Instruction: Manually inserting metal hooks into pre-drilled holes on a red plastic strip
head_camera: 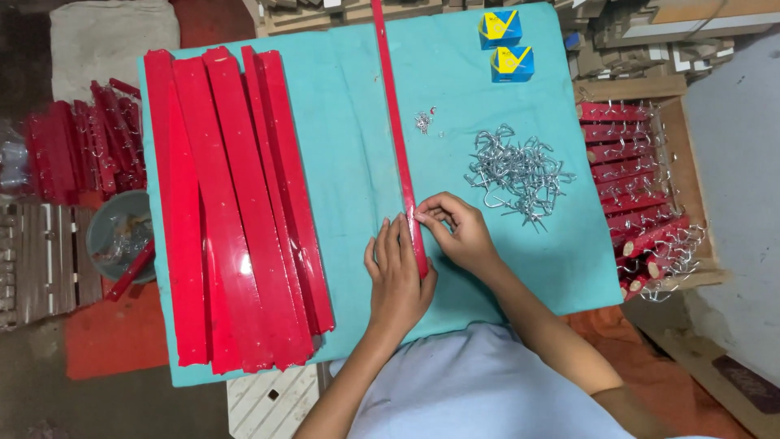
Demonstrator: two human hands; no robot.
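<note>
A long narrow red strip (396,122) lies lengthwise across the teal cloth (349,146), from the far edge to just in front of me. My left hand (396,272) rests flat beside its near end and steadies it. My right hand (457,230) pinches a small metal piece against the strip's right side, at about the spot where the fingertips of both hands meet. What the fingers pinch is too small to make out. A tangled heap of silver metal hooks (516,173) lies just right of my right hand.
A stack of several red strips (236,211) covers the left of the cloth. A few loose hooks (423,120) and two small blue-and-yellow boxes (505,47) lie farther back. A wooden crate (691,162) at right holds red strips with hooks. A grey bowl (120,236) sits at left.
</note>
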